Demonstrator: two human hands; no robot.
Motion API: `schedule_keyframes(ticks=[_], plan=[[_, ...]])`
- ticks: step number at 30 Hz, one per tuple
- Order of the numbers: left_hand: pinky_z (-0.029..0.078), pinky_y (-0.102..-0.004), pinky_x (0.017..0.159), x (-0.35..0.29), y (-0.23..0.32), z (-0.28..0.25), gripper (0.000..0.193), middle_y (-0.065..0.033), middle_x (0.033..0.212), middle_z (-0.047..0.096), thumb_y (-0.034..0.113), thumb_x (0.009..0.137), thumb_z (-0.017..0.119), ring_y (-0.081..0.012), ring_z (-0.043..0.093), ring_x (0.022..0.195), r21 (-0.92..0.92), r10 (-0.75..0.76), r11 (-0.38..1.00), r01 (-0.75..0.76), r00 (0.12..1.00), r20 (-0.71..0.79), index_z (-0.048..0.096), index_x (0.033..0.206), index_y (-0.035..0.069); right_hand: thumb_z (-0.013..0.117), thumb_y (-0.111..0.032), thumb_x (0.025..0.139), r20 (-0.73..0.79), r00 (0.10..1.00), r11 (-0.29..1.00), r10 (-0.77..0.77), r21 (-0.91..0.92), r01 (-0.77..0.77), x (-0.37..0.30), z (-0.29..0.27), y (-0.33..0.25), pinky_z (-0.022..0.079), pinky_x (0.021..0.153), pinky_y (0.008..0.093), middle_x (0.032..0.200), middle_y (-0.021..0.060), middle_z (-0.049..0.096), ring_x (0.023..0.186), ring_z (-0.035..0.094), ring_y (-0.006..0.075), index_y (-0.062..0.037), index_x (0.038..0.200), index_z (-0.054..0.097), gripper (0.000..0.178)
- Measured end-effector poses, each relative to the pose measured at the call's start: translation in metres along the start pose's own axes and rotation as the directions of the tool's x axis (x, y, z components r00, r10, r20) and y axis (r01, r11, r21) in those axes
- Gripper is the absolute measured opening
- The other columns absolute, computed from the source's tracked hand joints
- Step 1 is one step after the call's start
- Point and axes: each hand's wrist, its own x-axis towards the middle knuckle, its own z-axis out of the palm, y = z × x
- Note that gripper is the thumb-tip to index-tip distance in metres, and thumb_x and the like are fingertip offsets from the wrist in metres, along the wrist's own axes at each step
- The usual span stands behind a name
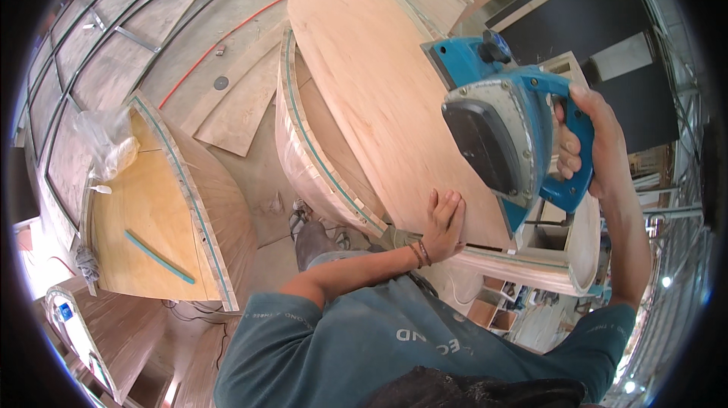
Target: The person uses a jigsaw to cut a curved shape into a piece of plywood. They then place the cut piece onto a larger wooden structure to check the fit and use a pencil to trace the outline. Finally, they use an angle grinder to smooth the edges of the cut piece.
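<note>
My right hand point(604, 139) is wrapped round the rear handle of a blue electric hand planer point(497, 142) with a grey-and-black side cover. The planer sits along the right edge of a long, pale wooden panel point(371, 97) with curved sides. My left hand point(443, 227) lies flat on the near end of that panel, fingers stretched and close together, beside the planer's rear base. Much of the planer's underside is hidden.
A curved wooden frame point(303, 120) with a green strip along its edge stands left of the panel. Further left is another curved piece point(136, 218), holding a loose green strip point(159, 256) and clear plastic point(110, 146). A red hose point(220, 40) crosses the floor.
</note>
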Motion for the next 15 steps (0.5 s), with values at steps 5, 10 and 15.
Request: schedule_keyframes(ticks=[5,10,15], plan=[[0.014,-0.0693,0.122,0.0,0.0,-0.002,0.118,-0.0256,0.157,0.027,0.014,0.048,0.088,-0.0459,0.026,0.149,-0.013,-0.011,1.0,0.012,1.0,0.026,0.034,0.15,-0.011,0.065,-0.048,0.096,0.03,0.998,0.998,-0.058,-0.037,0.059,0.053,0.026,-0.028,0.04,0.04,0.0237,0.056,-0.0028,0.05,0.04,0.045,0.0074,-0.0069,0.092,0.058,0.041],[0.014,-0.0691,0.122,-0.002,0.0,-0.002,0.116,-0.025,0.157,0.028,0.015,0.048,0.087,-0.0451,0.026,0.15,-0.027,0.0,1.0,0.0,1.0,0.015,0.035,0.149,-0.01,0.066,-0.049,0.094,0.103,0.981,0.982,-0.163,-0.075,0.171,0.1,0.05,-0.051,0.04,0.043,0.0215,0.058,-0.0051,0.052,0.044,0.045,0.0043,-0.008,0.09,0.059,0.042],[0.015,-0.0688,0.122,-0.001,0.001,-0.002,0.113,-0.0254,0.156,0.03,0.015,0.049,0.085,-0.0447,0.028,0.149,-0.022,0.006,1.0,-0.006,1.0,-0.006,0.037,0.148,-0.01,0.064,-0.048,0.096,0.082,0.971,0.969,-0.224,-0.085,0.231,0.135,0.075,-0.069,0.04,0.04,0.0198,0.056,-0.0072,0.05,0.042,0.044,0.0018,-0.0083,0.094,0.063,0.04]])
